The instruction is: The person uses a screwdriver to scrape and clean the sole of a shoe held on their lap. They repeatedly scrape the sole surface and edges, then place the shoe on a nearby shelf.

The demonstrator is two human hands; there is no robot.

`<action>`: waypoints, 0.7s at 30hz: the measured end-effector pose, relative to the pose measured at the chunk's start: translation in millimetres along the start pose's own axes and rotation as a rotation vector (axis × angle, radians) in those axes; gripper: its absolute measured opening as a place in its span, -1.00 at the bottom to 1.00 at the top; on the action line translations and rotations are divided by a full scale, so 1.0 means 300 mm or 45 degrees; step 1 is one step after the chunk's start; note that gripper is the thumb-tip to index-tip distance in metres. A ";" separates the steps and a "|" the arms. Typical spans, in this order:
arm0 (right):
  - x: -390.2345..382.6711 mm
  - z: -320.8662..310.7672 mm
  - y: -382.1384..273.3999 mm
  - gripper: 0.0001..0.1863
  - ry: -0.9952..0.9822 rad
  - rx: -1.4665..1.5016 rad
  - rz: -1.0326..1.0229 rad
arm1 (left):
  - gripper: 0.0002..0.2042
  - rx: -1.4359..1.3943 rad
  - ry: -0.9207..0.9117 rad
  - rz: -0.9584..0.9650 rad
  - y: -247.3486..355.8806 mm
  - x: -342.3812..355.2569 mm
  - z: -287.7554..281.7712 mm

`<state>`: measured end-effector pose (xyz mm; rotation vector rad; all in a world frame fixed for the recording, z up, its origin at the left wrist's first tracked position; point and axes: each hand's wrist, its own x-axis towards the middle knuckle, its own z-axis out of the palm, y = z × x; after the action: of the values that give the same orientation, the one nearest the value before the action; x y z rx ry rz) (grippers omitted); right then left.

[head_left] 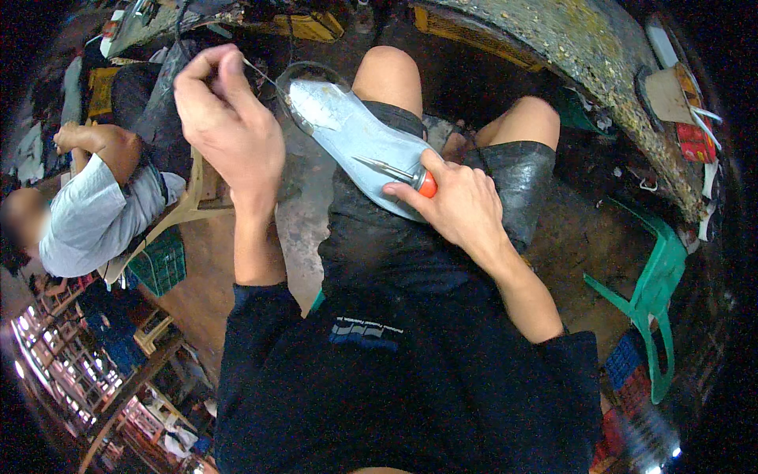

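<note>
A shoe-shaped form [371,141] with a pale blue underside lies tilted across my lap, its toe pointing up and left. Dark, thin material [294,114] rims the toe. Raised beside that toe, my left hand [235,130] is closed in a pinch on a thin strand [259,71], which runs from the fingers to the toe's edge. My right hand [466,201] grips the heel end and also holds a pointed metal tool with an orange handle [427,184], its shaft lying over the pale underside. The tool's exact kind is unclear.
A rough, speckled worktop [553,59] curves along the far right, with a beige cup-like container [666,93] on its edge. A green plastic chair [659,272] stands at right. Another person in a grey shirt [95,217] sits at left, near a green crate [160,263].
</note>
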<state>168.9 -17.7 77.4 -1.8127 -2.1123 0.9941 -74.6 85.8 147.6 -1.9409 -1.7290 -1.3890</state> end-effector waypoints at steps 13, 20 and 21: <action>0.002 0.036 0.026 -0.27 0.013 0.030 -0.031 | -0.69 -0.997 -0.683 0.169 0.427 0.041 0.204; -0.006 0.085 0.052 -0.35 0.441 0.254 -0.150 | -0.65 -1.072 -0.811 0.544 0.515 -0.102 0.299; -0.003 0.068 0.053 -0.34 0.304 0.148 -0.059 | -0.67 -0.990 -0.798 0.590 0.445 -0.085 0.276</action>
<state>170.8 -25.6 52.8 -1.7240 -1.9051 0.8256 84.3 84.5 140.5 -3.1967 -0.7750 -1.4776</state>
